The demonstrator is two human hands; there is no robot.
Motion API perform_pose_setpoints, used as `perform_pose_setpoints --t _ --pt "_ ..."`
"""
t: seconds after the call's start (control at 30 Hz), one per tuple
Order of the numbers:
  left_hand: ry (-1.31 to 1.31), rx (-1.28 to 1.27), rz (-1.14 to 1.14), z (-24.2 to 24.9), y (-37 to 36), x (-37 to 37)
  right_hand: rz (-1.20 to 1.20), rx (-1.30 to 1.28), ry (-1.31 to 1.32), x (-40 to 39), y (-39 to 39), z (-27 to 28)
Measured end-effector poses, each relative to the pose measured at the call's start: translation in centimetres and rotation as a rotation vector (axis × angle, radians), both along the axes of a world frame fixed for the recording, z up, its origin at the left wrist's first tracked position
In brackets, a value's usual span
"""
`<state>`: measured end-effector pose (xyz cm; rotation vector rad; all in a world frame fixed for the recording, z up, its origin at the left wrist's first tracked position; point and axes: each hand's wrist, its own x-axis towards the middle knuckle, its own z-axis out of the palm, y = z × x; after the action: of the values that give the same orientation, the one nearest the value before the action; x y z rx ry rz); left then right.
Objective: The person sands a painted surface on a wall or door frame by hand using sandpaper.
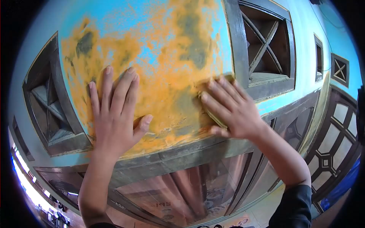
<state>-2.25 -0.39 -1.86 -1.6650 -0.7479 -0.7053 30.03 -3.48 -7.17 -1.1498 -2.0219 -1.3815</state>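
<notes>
The wall panel [163, 98] in front of me is patchy, with orange, turquoise and dark grey-green areas. My left hand [114, 106] lies flat on it at the left, fingers spread, holding nothing. At the lower right of the panel, my right hand [232, 110] presses a folded piece of sandpaper [213, 116] against the surface. Only the sandpaper's left edge and a dark upper corner show; the rest is hidden under the palm and fingers. My right thumb is along its lower edge.
A framed vent [270, 41] with crossed bars is right of the panel, and another vent [47, 100] is at its left. Below runs a dark wooden ledge [178, 157] above a glass pane [182, 190]. A panelled door [334, 136] stands at the far right.
</notes>
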Motion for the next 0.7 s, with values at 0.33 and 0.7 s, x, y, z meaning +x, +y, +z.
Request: perform_pose_setpoints --t 0.33,0.7 --pt "0.023 -0.005 0.072 0.2 -0.2 0.4 0.101 0.018 -0.134 -1.6 0.7 -2.2" --pt "-0.069 0.069 0.057 3.1 -0.4 3.5 0.144 0.185 0.139 -1.6 0.9 3.3"
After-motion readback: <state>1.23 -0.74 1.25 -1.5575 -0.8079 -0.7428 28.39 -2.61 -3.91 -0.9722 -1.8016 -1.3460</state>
